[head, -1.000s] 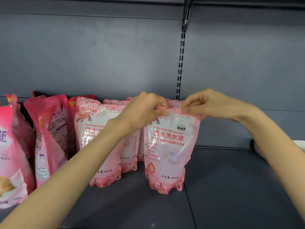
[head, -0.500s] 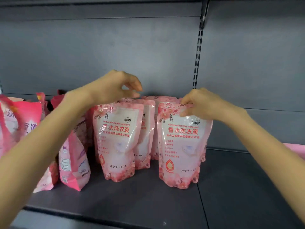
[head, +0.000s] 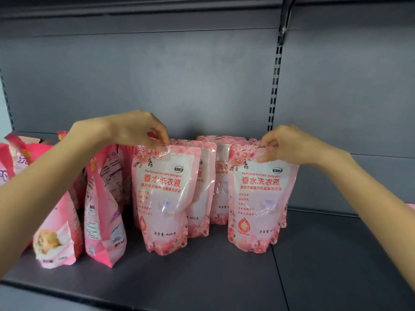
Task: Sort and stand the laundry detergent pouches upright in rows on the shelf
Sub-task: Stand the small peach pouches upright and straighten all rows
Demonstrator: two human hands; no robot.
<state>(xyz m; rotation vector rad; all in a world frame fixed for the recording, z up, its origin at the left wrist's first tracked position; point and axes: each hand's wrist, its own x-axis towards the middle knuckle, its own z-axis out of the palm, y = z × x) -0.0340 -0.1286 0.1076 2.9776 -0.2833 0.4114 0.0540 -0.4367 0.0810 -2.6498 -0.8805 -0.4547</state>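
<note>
On shelf, left hand, right hand pinching pouches

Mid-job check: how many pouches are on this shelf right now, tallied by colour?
Light pink floral pouches: at least 5, including the front-left pouch in the left hand and the front-right pouch in the right hand.
Darker pink bags, left side: at least 3.
Total: at least 8; more may hide behind.

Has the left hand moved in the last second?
Yes. The left hand went left, away from the slotted upright: off the right front pouch, onto the top of the left front pouch.
</note>
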